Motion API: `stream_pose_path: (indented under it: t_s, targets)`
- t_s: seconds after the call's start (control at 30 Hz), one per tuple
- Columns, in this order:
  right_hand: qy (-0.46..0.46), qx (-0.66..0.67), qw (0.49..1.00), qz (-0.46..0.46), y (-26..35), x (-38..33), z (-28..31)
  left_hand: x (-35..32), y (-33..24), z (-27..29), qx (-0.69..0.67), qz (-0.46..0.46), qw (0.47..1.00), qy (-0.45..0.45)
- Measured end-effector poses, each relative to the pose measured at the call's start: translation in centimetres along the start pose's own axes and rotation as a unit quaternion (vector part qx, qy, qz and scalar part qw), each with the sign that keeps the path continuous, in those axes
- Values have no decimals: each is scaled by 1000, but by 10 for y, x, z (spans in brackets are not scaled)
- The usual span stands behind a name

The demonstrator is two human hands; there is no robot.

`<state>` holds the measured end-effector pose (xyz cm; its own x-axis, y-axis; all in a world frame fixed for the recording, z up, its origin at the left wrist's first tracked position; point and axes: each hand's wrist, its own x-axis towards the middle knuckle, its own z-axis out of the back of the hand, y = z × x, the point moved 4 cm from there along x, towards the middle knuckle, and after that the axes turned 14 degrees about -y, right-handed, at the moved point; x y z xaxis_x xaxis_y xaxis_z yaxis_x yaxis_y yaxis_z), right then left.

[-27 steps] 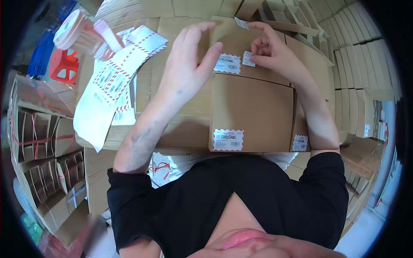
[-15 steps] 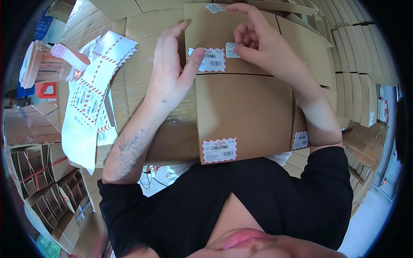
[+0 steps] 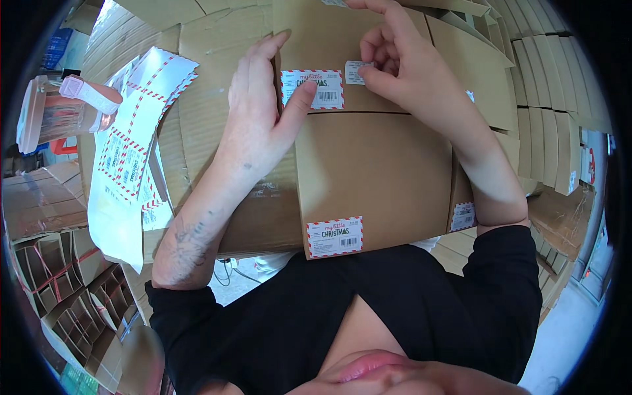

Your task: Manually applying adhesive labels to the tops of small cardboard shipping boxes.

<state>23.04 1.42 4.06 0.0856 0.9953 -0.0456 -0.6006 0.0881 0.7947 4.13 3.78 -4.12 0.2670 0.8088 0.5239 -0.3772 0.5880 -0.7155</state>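
Note:
Two brown cardboard boxes lie close together before me: a far box [image 3: 388,99] and a near box [image 3: 375,171]. My left hand [image 3: 263,99] is open along the far box's left edge, its thumb resting on a red-and-white bordered label [image 3: 327,97]. Above the far box is my right hand [image 3: 401,66], with the thumb at the right edge of a small white label [image 3: 355,71] and several fingers curled beside it. The right index finger stretches toward another small white label [image 3: 334,2] at the top edge; whether it sticks to the fingertip is unclear.
A bordered label [image 3: 334,237] sits on the near box's front corner. Printed label sheets [image 3: 118,197] lie at the left beside a clear plastic jar [image 3: 62,118]. Stacked cardboard boxes [image 3: 550,131] stand at the right; divided cartons [image 3: 66,263] are at the lower left.
My view has shifted slightly, moving the sheets and jar leftward in the picture. Both hands hold nearly the same poses. The label near my right index finger now shows less, at the top edge.

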Motion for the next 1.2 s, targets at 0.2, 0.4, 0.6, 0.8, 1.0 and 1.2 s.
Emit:
stream_pose_path:
  t_s: [0.2,0.4,0.6,0.8,1.0,1.2]
  targets:
    - [13,-13,1000,0,12,-1,1,1,0,0,6,4,1000,7]
    - [-80,-125,940,307,3,-18,-12,1,-2,0,34,4,999,19]
    - [-220,-383,823,357,10,-25,-13,2,-2,-1,40,-1,999,25]
    - [-236,-197,876,372,27,-41,20,0,0,-1,23,-20,1000,2]
    - [32,158,985,-59,-6,-120,9,-1,4,-2,37,-59,998,-7]
    - [19,144,983,-110,-17,-156,-19,0,-6,-1,32,-55,998,7]
